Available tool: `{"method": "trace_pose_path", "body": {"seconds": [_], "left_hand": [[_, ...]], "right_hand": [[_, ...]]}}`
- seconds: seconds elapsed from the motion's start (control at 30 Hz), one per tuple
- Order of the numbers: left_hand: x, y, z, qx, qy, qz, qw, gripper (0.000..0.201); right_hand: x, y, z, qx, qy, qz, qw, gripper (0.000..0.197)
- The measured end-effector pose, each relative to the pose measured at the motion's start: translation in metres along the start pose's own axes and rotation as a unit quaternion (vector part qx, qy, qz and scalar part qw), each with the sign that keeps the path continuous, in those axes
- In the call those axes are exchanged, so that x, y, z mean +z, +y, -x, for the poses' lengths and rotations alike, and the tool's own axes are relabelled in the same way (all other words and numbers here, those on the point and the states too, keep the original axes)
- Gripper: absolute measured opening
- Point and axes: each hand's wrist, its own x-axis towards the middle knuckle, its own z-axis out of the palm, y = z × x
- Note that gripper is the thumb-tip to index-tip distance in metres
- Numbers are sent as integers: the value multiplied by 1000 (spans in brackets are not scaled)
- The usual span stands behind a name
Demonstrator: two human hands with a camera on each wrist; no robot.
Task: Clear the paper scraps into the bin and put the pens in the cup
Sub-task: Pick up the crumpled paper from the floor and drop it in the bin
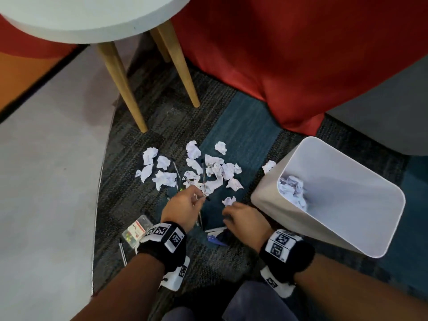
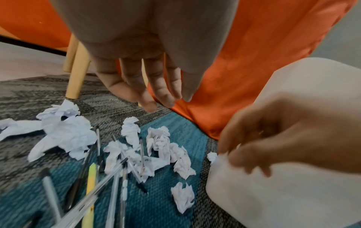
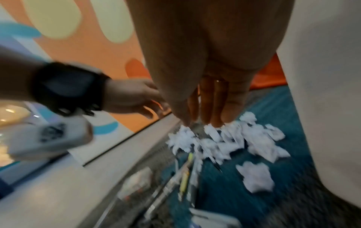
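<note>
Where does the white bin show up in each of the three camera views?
Head: white bin at right, tilted, crumpled paper inside.
Left wrist: its blurred wall fills the right side, behind the right hand.
Right wrist: its wall runs down the right edge.
Shared landmark: lone paper scrap beside it.

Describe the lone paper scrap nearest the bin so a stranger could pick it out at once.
Start at the tall white plastic bin on the right. On the teal carpet beside its near left corner lies one small crumpled white paper scrap, just ahead of the right hand. Unlike the heaped scraps beyond, it sits alone.
</note>
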Motion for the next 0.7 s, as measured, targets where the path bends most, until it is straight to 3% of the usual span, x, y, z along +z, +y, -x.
{"method": "trace_pose_path", "body": {"seconds": [0.1, 0.2, 0.27, 0.57, 0.7], "left_hand": [[16, -13, 0, -8, -10, -6, 1000, 11], [31, -23, -4, -5, -17, -17, 1000, 11], [38, -23, -10, -1, -22, -30, 999, 14], [48, -18, -79, 43, -52, -151, 986, 17], [69, -22, -115, 75, -85, -220, 969, 34]], "right_hand": [[38, 26, -35, 59, -91, 55, 993, 33], [67, 48, -60, 72, -94, 58, 991, 59], [79, 60, -69, 75, -107, 63, 989, 65], [82, 77, -83, 85, -89, 157, 980, 35], [84, 81, -88, 92, -97, 170, 976, 29]]}}
